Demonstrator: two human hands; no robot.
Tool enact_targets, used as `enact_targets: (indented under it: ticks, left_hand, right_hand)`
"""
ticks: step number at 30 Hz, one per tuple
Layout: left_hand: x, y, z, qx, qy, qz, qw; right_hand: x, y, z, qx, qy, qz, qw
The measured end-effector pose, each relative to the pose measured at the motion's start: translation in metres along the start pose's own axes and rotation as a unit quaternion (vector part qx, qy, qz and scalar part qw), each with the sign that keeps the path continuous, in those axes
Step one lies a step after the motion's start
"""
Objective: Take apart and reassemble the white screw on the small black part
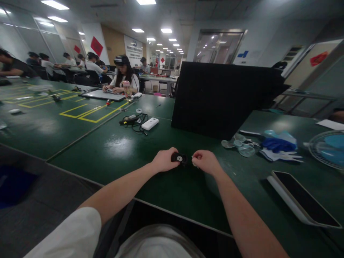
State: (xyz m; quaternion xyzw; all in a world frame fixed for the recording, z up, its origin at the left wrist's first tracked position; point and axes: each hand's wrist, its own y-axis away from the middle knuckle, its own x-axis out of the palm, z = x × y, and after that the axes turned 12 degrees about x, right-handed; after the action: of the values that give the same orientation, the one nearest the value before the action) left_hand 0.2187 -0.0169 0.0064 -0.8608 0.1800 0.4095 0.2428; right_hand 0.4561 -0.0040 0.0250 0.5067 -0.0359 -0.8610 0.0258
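Lower centre, the left hand [164,160] grips a black device [184,159], likely light, stiff, best edge-held; right hand [206,160] pinches a pale piece [195,165]

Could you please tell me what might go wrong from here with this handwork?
The small pale piece is pinched at the fingertips of the right hand, so it might slip and drop. The black part is gripped only by the left hand, so it could twist if pushed. A wide outward swing of the right forearm might bump the dark-screened device.

black part [184,159], pale disc [179,158] showing; pale piece [195,165] near
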Motion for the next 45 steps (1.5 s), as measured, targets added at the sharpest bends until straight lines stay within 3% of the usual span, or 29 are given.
enact_targets:
  ticks: [3,7,11,13,19,22,24,25,27,29,30,32,35,45]
  left_hand:
    - [-0.001,0.000,0.000,-0.004,0.011,0.007,1.000]
    - [-0.001,-0.001,0.002,-0.008,0.017,0.012,1.000]
    - [0.001,-0.001,0.005,0.003,0.011,0.007,1.000]
    - [0.002,-0.001,0.007,0.009,0.004,0.002,1.000]
    - [0.002,-0.003,0.007,-0.003,-0.003,0.007,1.000]
    - [0.002,-0.004,0.008,-0.013,-0.001,0.010,1.000]
    - [0.002,-0.003,0.009,-0.013,0.007,0.007,1.000]
    - [0.002,-0.002,0.009,-0.012,0.015,0.008,1.000]
    - [0.001,-0.001,0.009,-0.011,0.030,0.010,0.999]
    - [0.000,-0.001,0.008,-0.012,0.039,0.012,0.999]
    - [-0.001,-0.001,0.007,-0.015,0.041,0.012,0.999]
    - [-0.002,-0.002,0.005,-0.023,0.043,0.014,0.999]
    - [-0.002,-0.003,0.003,-0.035,0.046,0.020,0.998]
    - [-0.005,0.000,0.002,-0.018,0.052,0.012,0.998]
  right_hand:
    - [-0.004,0.002,-0.003,-0.018,-0.075,-0.026,0.997]
    - [-0.003,0.011,0.004,-0.083,-0.183,-0.118,0.973]
    - [0.005,0.018,0.016,-0.125,-0.192,-0.168,0.959]
    - [0.009,0.019,0.020,-0.138,-0.181,-0.150,0.962]
    - [0.016,0.018,0.026,-0.152,-0.113,-0.018,0.982]
    - [0.015,0.011,0.019,-0.120,-0.179,0.003,0.977]
    - [0.011,0.002,0.006,-0.048,-0.312,0.028,0.948]
    - [0.008,-0.004,-0.002,0.002,-0.404,0.051,0.913]
    - [0.002,-0.013,-0.020,0.100,-0.585,0.093,0.800]
    - [-0.004,-0.021,-0.037,0.156,-0.685,0.149,0.696]
    - [-0.007,-0.023,-0.044,0.168,-0.717,0.167,0.655]
    - [-0.009,-0.027,-0.052,0.180,-0.753,0.181,0.606]
    - [-0.007,-0.027,-0.055,0.183,-0.761,0.191,0.592]
    - [-0.003,-0.029,-0.056,0.160,-0.748,0.200,0.613]
